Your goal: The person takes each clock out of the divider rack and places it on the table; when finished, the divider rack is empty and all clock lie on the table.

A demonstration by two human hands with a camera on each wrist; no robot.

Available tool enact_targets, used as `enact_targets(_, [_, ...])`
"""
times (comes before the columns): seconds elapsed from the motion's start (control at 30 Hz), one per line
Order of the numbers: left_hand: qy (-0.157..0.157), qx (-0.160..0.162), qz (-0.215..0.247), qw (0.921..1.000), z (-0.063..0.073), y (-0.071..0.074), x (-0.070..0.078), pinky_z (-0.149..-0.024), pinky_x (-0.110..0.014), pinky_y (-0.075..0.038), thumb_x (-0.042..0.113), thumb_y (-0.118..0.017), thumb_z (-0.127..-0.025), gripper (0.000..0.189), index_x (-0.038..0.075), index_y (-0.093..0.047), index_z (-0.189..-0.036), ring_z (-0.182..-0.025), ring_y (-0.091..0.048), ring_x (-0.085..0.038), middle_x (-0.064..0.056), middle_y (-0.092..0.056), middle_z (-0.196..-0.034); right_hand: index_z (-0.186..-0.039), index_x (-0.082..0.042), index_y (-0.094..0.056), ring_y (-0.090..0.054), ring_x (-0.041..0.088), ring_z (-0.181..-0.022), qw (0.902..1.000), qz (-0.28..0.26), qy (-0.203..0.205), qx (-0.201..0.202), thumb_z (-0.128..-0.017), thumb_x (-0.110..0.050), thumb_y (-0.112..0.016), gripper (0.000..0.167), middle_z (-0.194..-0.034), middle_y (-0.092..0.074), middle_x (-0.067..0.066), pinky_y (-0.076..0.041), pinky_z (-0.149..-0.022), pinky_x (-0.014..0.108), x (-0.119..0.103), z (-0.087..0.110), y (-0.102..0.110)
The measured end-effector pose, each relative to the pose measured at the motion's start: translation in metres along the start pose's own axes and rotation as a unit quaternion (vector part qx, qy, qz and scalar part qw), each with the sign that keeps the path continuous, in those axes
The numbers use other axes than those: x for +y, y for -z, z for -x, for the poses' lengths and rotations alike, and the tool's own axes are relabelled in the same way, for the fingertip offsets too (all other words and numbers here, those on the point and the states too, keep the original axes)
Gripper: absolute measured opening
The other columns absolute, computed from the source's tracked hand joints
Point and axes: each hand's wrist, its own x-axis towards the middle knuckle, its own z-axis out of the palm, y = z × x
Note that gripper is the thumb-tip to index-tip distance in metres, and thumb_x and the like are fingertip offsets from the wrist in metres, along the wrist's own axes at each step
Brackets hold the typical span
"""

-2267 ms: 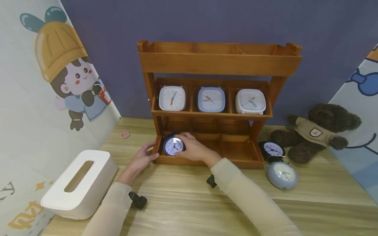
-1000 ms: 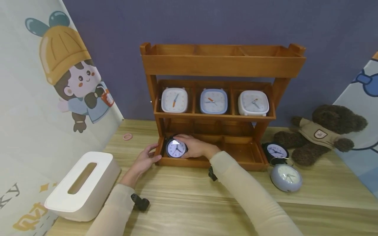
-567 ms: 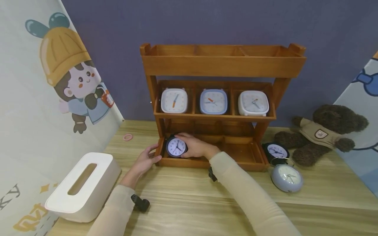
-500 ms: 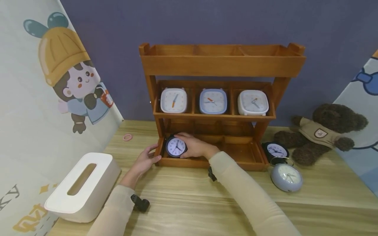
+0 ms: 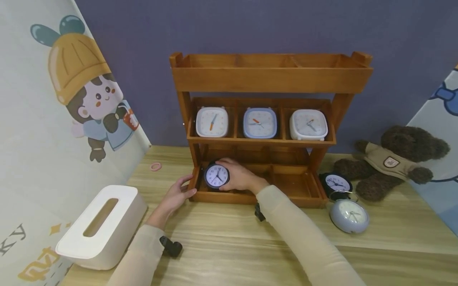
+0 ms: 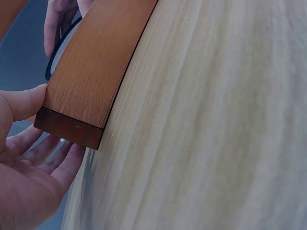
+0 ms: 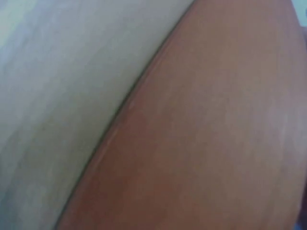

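At the bottom of the frame, a pale table (image 5: 214, 238) runs in front of two arms in cream sleeves (image 5: 297, 234). A white box (image 5: 111, 230) with a long slot sits at the lower left. Near it, left of the middle, the left hand (image 5: 175, 195) has its thumb and fingers bent round the end of a brown wooden shelf (image 5: 272, 80). The left wrist view shows this grip up close.

Just right of that, the right hand (image 5: 239, 177) bends its fingers and thumb round a dark round clock (image 5: 216, 176). This clock is in the left slot of the low row; I cannot tell if it rests on the bottom. The right wrist view shows only blurry wood and table.

At the right, a grey-blue clock (image 5: 349, 216) sits on the table, with a black clock (image 5: 337, 183) just behind it and a brown bear (image 5: 392, 163) beside that.

Farther back, the middle row has a white clock (image 5: 212, 123), a blue clock (image 5: 260, 123) and another white clock (image 5: 309, 125), one in each slot.

If the job is filling the shelf, the middle row looks done, the dark clock nearly so, and the two table clocks look left to do.
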Motion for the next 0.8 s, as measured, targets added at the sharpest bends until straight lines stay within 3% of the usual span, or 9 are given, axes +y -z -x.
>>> enact_targets(0.4, [-0.006, -0.006, -0.008, 0.9999, 0.000, 0.001, 0.001, -0.104, -0.055, -0.034, -0.002, -0.060, -0.092, 0.059, -0.004, -0.034, -0.146, -0.133, -0.034, -0.047, -0.028, -0.029, -0.150, -0.140, -0.002, -0.050, -0.041, 0.032, -0.130, 0.9984, -0.030, -0.009, 0.046, -0.064, -0.027, -0.091, 0.090, -0.142, -0.045, 0.017, -0.035, -0.106, 0.047, -0.006, 0.019, 0.030])
enact_targets(0.63, [-0.005, -0.007, -0.001, 1.0000, 0.000, 0.002, 0.003, -0.105, -0.055, -0.034, -0.003, -0.059, -0.093, 0.059, -0.004, -0.034, -0.146, -0.134, -0.032, -0.047, -0.028, -0.029, -0.150, -0.139, -0.003, -0.051, -0.043, 0.028, -0.127, 0.9984, -0.049, -0.001, 0.027, -0.063, -0.029, -0.092, 0.090, -0.140, -0.046, 0.012, -0.038, -0.103, 0.045, -0.020, 0.045, 0.049])
enact_targets(0.8, [-0.001, -0.009, -0.006, 0.9999, 0.001, 0.002, 0.002, -0.105, -0.055, -0.034, -0.002, -0.059, -0.093, 0.058, -0.004, -0.034, -0.146, -0.134, -0.031, -0.048, -0.028, -0.027, -0.151, -0.140, -0.005, -0.051, -0.043, 0.028, -0.128, 0.9986, -0.050, -0.011, 0.009, -0.063, -0.029, -0.093, 0.091, -0.141, -0.045, 0.009, -0.039, -0.101, 0.047, -0.030, 0.075, 0.066])
